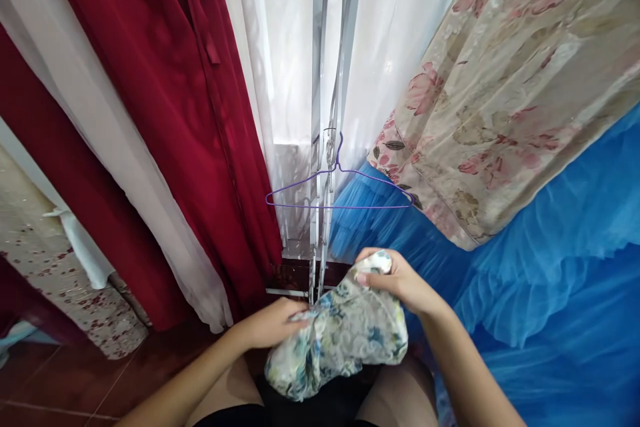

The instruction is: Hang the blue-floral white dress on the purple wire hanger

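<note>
A bundled piece of floral cloth (350, 330), white with blue, green and yellow print, is held above my lap. It looks like a folded garment, but its kind does not show. My right hand (395, 277) grips its upper right corner, thumb on the near face and fingers behind. My left hand (275, 323) is closed on the left edge, its fingertips partly hidden by the folds. Just beyond my hands, a thin purple clothes hanger (340, 205) hangs with no garment on it, hooked at a metal stand (320, 227).
Long red fabric (200, 133) and white fabric (295, 47) hang to the left and behind the stand. On the right hang a beige floral garment (490, 120) and blue ruffled tulle (540, 293). Dark red floor tiles (60, 380) show at lower left.
</note>
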Demonstrator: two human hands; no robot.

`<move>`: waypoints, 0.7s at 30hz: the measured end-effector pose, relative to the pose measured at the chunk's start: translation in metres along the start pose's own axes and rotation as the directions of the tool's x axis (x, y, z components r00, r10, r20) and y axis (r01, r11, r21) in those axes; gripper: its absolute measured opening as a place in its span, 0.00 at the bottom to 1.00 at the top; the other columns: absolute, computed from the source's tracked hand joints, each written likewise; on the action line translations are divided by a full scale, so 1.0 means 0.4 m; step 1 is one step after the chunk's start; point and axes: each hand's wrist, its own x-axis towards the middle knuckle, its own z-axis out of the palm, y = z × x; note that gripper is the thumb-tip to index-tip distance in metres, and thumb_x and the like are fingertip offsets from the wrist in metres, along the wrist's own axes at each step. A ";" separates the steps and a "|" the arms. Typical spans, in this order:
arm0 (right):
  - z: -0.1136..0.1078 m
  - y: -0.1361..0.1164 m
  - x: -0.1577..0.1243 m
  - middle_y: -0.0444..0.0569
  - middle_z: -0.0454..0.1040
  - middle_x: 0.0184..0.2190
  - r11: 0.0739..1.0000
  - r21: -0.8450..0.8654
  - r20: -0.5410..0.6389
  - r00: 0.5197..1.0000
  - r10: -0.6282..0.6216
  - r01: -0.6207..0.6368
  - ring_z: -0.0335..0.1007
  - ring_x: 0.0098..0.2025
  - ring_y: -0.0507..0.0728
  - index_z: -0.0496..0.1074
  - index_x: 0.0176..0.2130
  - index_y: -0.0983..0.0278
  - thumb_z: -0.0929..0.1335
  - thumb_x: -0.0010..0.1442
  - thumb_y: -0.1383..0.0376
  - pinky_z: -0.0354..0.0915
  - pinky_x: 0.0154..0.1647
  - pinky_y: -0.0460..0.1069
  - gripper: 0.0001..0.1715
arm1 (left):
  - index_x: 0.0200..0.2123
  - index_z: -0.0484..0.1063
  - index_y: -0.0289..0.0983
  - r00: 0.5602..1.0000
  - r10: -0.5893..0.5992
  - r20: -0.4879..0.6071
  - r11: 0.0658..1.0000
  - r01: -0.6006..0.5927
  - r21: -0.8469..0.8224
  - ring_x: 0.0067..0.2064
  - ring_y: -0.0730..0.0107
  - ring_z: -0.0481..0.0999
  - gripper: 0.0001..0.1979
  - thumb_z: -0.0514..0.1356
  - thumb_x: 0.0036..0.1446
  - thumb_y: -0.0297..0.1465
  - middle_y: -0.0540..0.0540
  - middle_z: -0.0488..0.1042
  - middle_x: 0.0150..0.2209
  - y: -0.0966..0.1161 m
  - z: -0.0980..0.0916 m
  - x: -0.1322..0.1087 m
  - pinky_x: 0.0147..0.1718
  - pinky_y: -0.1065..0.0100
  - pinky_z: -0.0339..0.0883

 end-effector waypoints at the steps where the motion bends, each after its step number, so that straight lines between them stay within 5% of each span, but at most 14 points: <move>1: -0.019 -0.020 0.011 0.42 0.74 0.26 0.998 -0.048 -0.018 0.999 -0.035 0.034 0.65 0.25 0.51 0.75 0.35 0.64 0.79 0.48 0.61 0.61 0.27 0.46 0.16 | 0.31 0.78 0.38 0.999 0.014 -0.051 0.999 -0.011 0.047 0.33 0.64 0.75 0.10 0.57 0.61 0.30 0.47 0.77 0.31 -0.018 -0.032 0.000 0.35 0.69 0.65; 4: -0.078 -0.063 0.063 0.45 0.78 0.33 0.950 -0.290 -0.085 0.986 -0.147 0.116 0.70 0.29 0.54 0.76 0.43 0.62 0.79 0.46 0.64 0.65 0.30 0.47 0.23 | 0.27 0.77 0.40 0.987 0.027 -0.158 0.993 -0.008 0.121 0.31 0.64 0.73 0.11 0.56 0.59 0.29 0.48 0.75 0.27 -0.053 -0.163 0.009 0.32 0.70 0.62; 6: -0.109 -0.066 0.113 0.50 0.80 0.41 0.839 -0.531 -0.123 0.969 -0.216 0.119 0.74 0.33 0.58 0.76 0.50 0.62 0.78 0.46 0.64 0.68 0.35 0.50 0.30 | 0.27 0.79 0.41 0.967 0.049 -0.252 0.972 0.012 0.233 0.34 0.60 0.74 0.09 0.59 0.56 0.28 0.47 0.77 0.29 -0.056 -0.266 0.024 0.36 0.68 0.63; 9: -0.133 -0.036 0.199 0.57 0.78 0.52 0.643 -0.761 -0.156 0.939 -0.306 0.083 0.77 0.45 0.65 0.72 0.60 0.64 0.77 0.49 0.61 0.70 0.47 0.56 0.39 | 0.32 0.81 0.43 0.901 0.059 -0.431 0.852 0.180 0.492 0.44 0.54 0.74 0.13 0.58 0.50 0.24 0.45 0.79 0.39 -0.041 -0.408 0.061 0.45 0.62 0.63; 12: -0.130 0.010 0.266 0.63 0.75 0.57 0.537 -0.842 -0.168 0.924 -0.345 0.047 0.72 0.58 0.69 0.71 0.61 0.69 0.74 0.57 0.57 0.66 0.57 0.57 0.36 | 0.38 0.82 0.44 0.833 0.046 -0.552 0.787 0.310 0.534 0.47 0.53 0.74 0.19 0.54 0.51 0.22 0.44 0.78 0.46 -0.017 -0.502 0.108 0.48 0.60 0.63; 16: -0.102 0.049 0.280 0.62 0.78 0.54 0.485 -0.874 -0.179 0.924 -0.337 0.007 0.73 0.58 0.70 0.76 0.56 0.67 0.68 0.65 0.57 0.67 0.56 0.57 0.24 | 0.50 0.79 0.42 0.784 0.179 -0.594 0.843 0.188 0.503 0.54 0.57 0.74 0.25 0.50 0.56 0.22 0.45 0.77 0.52 0.043 -0.526 0.172 0.55 0.61 0.64; 21: -0.057 0.049 0.211 0.57 0.80 0.51 0.467 -0.883 -0.115 0.945 -0.306 0.043 0.77 0.53 0.69 0.78 0.53 0.62 0.70 0.62 0.58 0.68 0.51 0.55 0.22 | 0.56 0.75 0.39 0.798 0.354 -0.487 0.852 -0.060 0.520 0.56 0.59 0.74 0.23 0.50 0.61 0.25 0.45 0.77 0.55 0.136 -0.459 0.259 0.57 0.62 0.64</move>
